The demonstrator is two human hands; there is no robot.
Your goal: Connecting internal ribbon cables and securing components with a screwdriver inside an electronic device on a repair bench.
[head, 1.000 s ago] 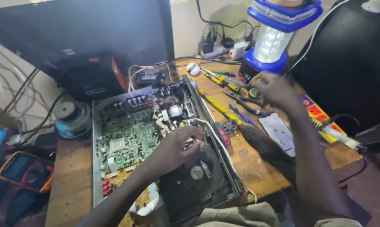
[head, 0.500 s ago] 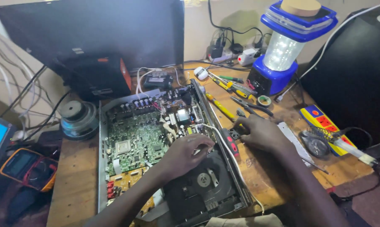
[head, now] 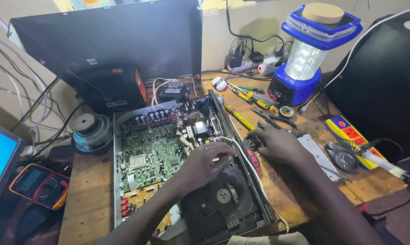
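Head view is showing an opened disc player chassis (head: 137, 136) lying on the wooden bench (head: 89, 204), its long axis running away from the person. Inside, the left hand (head: 205, 161) is curling over the black disc drive (head: 223, 197) beside the green circuit board (head: 152, 154). Just right of the chassis wall, the right hand (head: 279, 144) is pinching a red-handled screwdriver (head: 252, 156). Pliers (head: 273, 118) are lying beyond.

The scene is viewed by a single head-worn camera, aimed steeply downward and forward from close above the wooden table (head: 91, 199), with the wall and monitor (head: 118, 41) included at the far edge.
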